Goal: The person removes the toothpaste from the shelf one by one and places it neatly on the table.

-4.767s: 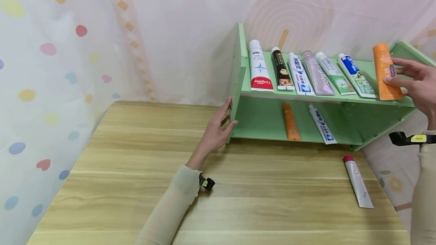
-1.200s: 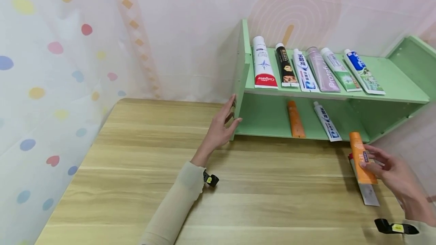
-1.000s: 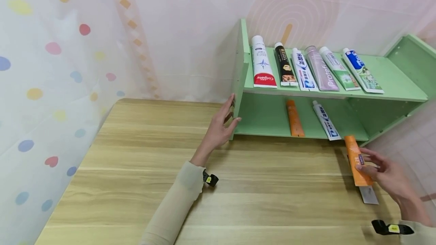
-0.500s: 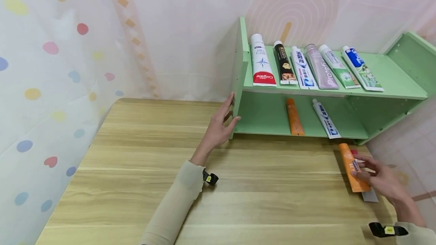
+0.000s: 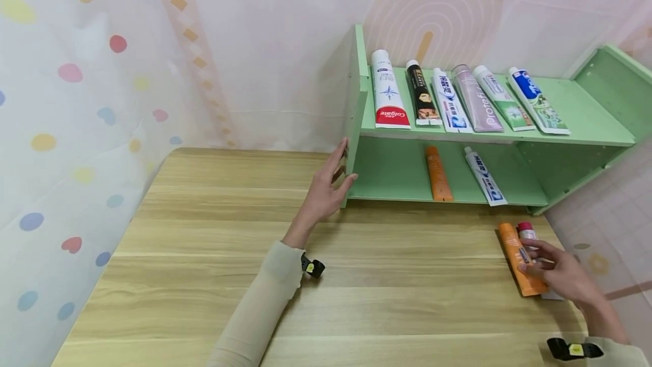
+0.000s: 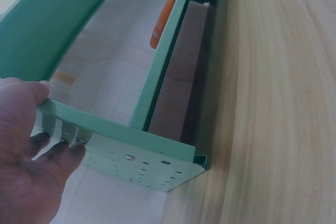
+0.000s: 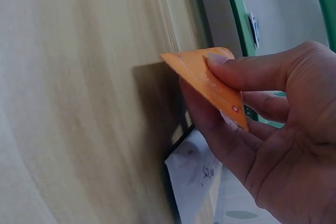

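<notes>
My right hand pinches an orange toothpaste tube between thumb and fingers, low over the wooden table at the right. In the right wrist view, the tube's flat end is tilted and casts a shadow on the wood. Beside it lies a silver-white tube with a red cap, partly hidden by my hand. My left hand holds the left side panel of a green two-tier shelf. The left wrist view shows its thumb over the panel's edge and its fingers on the outer face.
Several toothpaste tubes lie in a row on the upper tier, from a white and red Colgate tube to a blue and green tube. The lower tier bears another orange tube and a white-blue tube. A patterned curtain hangs behind.
My right hand has carried the orange tube from above the upper tier's right end down to the table, then slightly left beside the red-capped tube. My left hand keeps its place on the shelf.
</notes>
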`<action>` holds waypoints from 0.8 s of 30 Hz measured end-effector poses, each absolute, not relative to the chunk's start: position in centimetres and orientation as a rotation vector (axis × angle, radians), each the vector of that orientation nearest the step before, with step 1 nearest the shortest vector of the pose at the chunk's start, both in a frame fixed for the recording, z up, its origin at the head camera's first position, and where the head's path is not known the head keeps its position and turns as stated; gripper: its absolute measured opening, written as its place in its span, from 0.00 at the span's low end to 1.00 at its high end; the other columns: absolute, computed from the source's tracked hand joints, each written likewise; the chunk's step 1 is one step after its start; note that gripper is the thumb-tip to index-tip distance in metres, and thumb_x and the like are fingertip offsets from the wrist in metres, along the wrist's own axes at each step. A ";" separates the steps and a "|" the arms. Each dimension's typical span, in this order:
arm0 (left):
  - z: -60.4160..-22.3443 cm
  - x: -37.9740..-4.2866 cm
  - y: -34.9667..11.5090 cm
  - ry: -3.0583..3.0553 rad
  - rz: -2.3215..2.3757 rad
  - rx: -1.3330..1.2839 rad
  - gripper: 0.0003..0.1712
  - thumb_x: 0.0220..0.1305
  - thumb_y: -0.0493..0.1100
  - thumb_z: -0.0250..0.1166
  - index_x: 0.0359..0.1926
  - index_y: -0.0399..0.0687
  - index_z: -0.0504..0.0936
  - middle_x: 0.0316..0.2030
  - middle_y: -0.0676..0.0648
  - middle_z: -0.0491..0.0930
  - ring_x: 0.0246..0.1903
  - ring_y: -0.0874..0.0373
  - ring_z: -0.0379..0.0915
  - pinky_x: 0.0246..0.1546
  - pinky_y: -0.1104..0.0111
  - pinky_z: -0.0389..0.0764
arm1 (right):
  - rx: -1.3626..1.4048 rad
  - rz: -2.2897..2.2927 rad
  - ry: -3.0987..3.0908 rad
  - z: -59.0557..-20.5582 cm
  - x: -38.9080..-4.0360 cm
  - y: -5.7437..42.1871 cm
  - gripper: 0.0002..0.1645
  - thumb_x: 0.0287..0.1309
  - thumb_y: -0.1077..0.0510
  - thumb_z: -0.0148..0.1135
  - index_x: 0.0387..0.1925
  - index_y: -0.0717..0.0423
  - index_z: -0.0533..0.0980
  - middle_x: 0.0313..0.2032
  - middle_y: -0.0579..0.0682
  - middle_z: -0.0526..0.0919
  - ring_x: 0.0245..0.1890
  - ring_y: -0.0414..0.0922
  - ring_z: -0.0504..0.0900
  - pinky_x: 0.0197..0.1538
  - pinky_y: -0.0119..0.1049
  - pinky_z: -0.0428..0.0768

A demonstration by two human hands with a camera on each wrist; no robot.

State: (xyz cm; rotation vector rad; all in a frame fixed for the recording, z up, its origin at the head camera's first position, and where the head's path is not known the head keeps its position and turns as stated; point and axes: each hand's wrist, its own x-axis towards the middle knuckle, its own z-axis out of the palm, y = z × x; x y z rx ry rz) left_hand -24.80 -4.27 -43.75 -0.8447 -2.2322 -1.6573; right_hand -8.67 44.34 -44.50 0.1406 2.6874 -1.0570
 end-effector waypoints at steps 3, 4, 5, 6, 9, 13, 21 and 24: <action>-43.7 -24.8 -4.4 -2.240 -1.647 -0.838 0.45 0.74 0.37 0.61 0.83 0.54 0.47 0.81 0.46 0.52 0.78 0.45 0.55 0.70 0.49 0.75 | 0.136 -1.033 2.693 -44.4 -8.6 44.0 0.42 0.70 0.55 0.64 0.72 0.75 0.57 0.53 0.67 0.78 0.38 0.19 0.74 0.36 0.30 0.86; -43.7 -24.8 -4.4 -2.240 -1.646 -0.838 0.45 0.74 0.37 0.61 0.83 0.54 0.47 0.81 0.46 0.52 0.78 0.45 0.55 0.70 0.49 0.75 | 0.136 -1.027 2.695 -44.4 -8.6 43.9 0.42 0.70 0.55 0.64 0.73 0.75 0.57 0.52 0.65 0.78 0.38 0.20 0.74 0.35 0.30 0.85; -43.7 -24.8 -4.4 -2.236 -1.648 -0.840 0.45 0.74 0.37 0.61 0.83 0.53 0.47 0.81 0.46 0.52 0.78 0.45 0.55 0.70 0.48 0.75 | 0.137 -1.027 2.694 -44.4 -8.6 43.8 0.42 0.70 0.56 0.64 0.73 0.75 0.57 0.51 0.63 0.79 0.38 0.21 0.75 0.35 0.30 0.85; -43.7 -24.9 -4.4 -2.233 -1.649 -0.844 0.45 0.74 0.37 0.61 0.83 0.53 0.47 0.81 0.46 0.52 0.78 0.45 0.55 0.70 0.48 0.75 | 0.136 -1.027 2.693 -44.5 -8.6 43.8 0.42 0.70 0.56 0.64 0.73 0.74 0.57 0.50 0.61 0.80 0.37 0.23 0.76 0.34 0.31 0.85; -43.8 -24.9 -4.4 -2.229 -1.644 -0.851 0.45 0.74 0.37 0.61 0.83 0.53 0.47 0.81 0.46 0.52 0.78 0.45 0.55 0.70 0.48 0.75 | 0.134 -1.033 2.680 -44.6 -8.6 43.6 0.42 0.70 0.57 0.64 0.74 0.73 0.57 0.46 0.56 0.80 0.36 0.28 0.77 0.32 0.31 0.83; -43.9 -25.0 -4.4 -2.233 -1.646 -0.854 0.46 0.74 0.37 0.61 0.83 0.54 0.46 0.81 0.47 0.51 0.78 0.47 0.54 0.71 0.50 0.74 | 0.133 -1.050 2.691 -44.8 -8.4 43.2 0.42 0.68 0.59 0.66 0.73 0.73 0.58 0.44 0.54 0.81 0.35 0.30 0.78 0.31 0.31 0.83; -43.9 -24.9 -4.3 -2.236 -1.662 -0.850 0.46 0.74 0.37 0.61 0.83 0.55 0.46 0.82 0.46 0.51 0.79 0.46 0.53 0.71 0.48 0.74 | 0.131 -0.933 2.790 -44.6 -8.4 42.4 0.40 0.65 0.60 0.68 0.71 0.74 0.62 0.48 0.65 0.80 0.34 0.23 0.77 0.31 0.30 0.84; -43.9 -24.9 -4.3 -2.234 -1.665 -0.845 0.46 0.74 0.37 0.61 0.83 0.55 0.46 0.82 0.46 0.51 0.79 0.46 0.53 0.71 0.48 0.74 | 0.110 -0.880 2.828 -44.5 -8.5 42.3 0.39 0.64 0.60 0.69 0.69 0.75 0.64 0.46 0.66 0.81 0.33 0.23 0.77 0.29 0.30 0.84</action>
